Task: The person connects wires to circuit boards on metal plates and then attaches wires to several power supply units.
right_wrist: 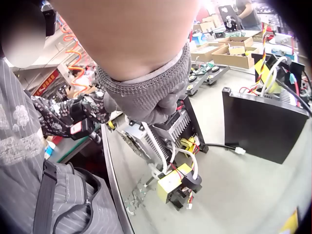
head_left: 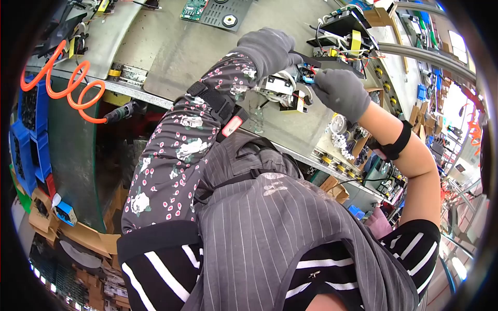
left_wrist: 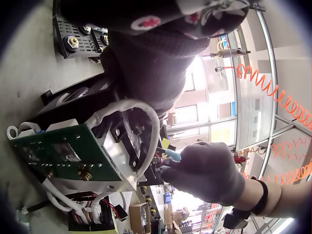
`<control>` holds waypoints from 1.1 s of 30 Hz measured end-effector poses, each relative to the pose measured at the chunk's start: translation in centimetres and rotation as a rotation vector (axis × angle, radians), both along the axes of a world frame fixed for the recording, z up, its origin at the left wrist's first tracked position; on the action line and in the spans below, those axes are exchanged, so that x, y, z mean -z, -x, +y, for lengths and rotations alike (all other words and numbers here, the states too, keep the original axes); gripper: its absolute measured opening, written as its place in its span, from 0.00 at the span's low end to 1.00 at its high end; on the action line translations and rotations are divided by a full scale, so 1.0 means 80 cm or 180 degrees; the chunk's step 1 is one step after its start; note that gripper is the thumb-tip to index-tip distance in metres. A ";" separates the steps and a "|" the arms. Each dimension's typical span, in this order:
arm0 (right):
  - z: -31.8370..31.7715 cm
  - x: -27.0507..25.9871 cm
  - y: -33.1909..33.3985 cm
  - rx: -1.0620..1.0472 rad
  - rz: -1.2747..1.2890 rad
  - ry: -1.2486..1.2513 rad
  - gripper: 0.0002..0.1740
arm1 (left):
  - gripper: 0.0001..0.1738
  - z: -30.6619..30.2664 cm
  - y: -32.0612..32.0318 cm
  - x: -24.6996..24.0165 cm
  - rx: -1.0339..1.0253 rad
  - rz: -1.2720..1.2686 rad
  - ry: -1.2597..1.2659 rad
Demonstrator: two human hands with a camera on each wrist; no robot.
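Both hands wear grey gloves and meet over an electronic unit with a green circuit board (left_wrist: 68,158), finned heat sinks (right_wrist: 146,141) and white cables (left_wrist: 153,122). My left hand (head_left: 267,52), in a floral sleeve, reaches in from the left, its curled fingers at the edge of a black panel (left_wrist: 78,95); its fingertips are mostly hidden. From the right, my right hand (head_left: 342,93) pinches a small light-blue piece (left_wrist: 173,155) with a thin end pointing into the unit. A transformer with yellow tape (right_wrist: 173,183) lies on the table beside the unit, joined to it by cables.
A second black-panelled unit (right_wrist: 261,124) with wires stands to the right. A perforated plate with a green board (head_left: 194,9) lies at the back. The table's metal front edge (right_wrist: 114,180) runs close to the body. An orange coiled hose (head_left: 54,93) hangs at the left.
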State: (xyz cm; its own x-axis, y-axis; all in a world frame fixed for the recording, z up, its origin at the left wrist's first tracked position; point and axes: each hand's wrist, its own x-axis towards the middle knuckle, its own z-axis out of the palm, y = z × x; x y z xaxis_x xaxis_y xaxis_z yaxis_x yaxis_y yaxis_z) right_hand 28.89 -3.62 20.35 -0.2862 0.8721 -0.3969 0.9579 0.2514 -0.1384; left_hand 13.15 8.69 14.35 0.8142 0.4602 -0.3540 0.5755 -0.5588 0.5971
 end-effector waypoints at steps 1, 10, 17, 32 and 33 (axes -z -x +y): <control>0.006 0.001 -0.005 0.0008 -0.0001 0.0010 0.08 | 0.23 0.000 0.002 0.001 0.0008 -0.0001 0.0010; 0.067 -0.007 -0.024 0.0109 0.0530 0.1814 0.13 | 0.23 -0.006 0.000 0.001 0.0149 -0.0134 -0.0085; 0.025 -0.007 0.004 -0.0330 -0.0148 0.0760 0.09 | 0.23 -0.010 -0.003 -0.008 0.0093 -0.0148 -0.0149; -0.014 0.002 -0.030 0.2885 0.2078 0.1188 0.08 | 0.22 -0.016 0.001 -0.004 0.0025 -0.0428 -0.0328; -0.014 0.005 -0.029 0.3313 0.2525 0.1336 0.08 | 0.22 -0.015 0.001 -0.003 0.0057 -0.0439 -0.0348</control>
State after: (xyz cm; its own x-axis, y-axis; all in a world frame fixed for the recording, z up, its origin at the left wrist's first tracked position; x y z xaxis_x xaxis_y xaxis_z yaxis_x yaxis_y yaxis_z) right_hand 31.23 -4.72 19.95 0.1482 0.6780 -0.7200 0.3059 -0.7237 -0.6186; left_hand 13.10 7.49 14.56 0.8601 0.4746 -0.1872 0.4816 -0.6342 0.6048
